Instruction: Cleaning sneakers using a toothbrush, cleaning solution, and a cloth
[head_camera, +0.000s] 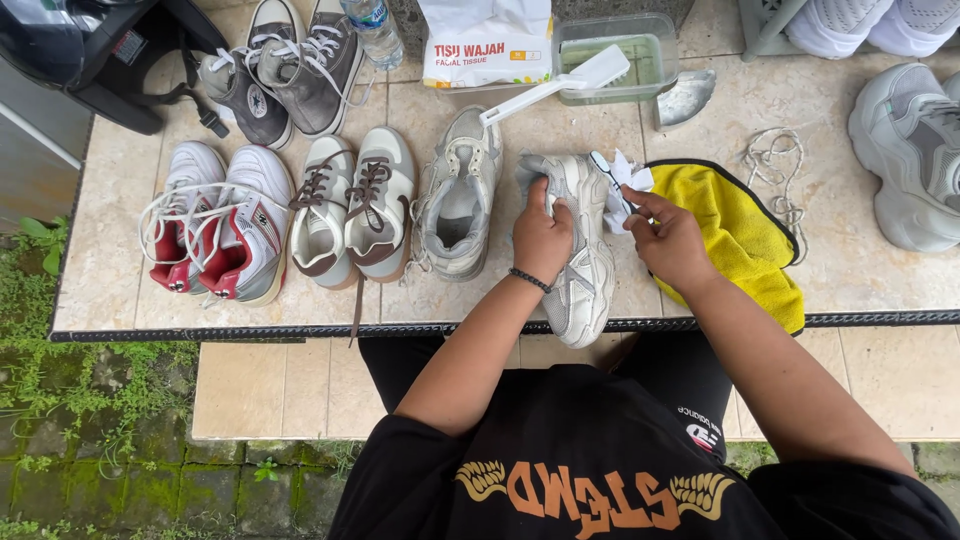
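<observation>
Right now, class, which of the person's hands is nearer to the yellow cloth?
The right hand: it sits just beside the yellow cloth, at its left edge, holding a small brush. The left hand is farther away, pressing on the grey-white sneaker.

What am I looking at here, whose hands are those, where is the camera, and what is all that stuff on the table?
There is one picture, taken by a camera worn on a person's head and looking down, so the arms reaching up from the bottom are the wearer's own. No machine is involved, only two bare hands. The left hand presses on a pale grey sneaker lying on a tiled table. The right hand holds a small brush and some white tissue against that shoe. Beside it lies a yellow cloth. To the left stand its matching sneaker, a brown-trimmed pair, a red and white pair and grey canvas shoes. At the back sit a clear tub of water with a white brush resting on it, and a tissue pack.
</observation>
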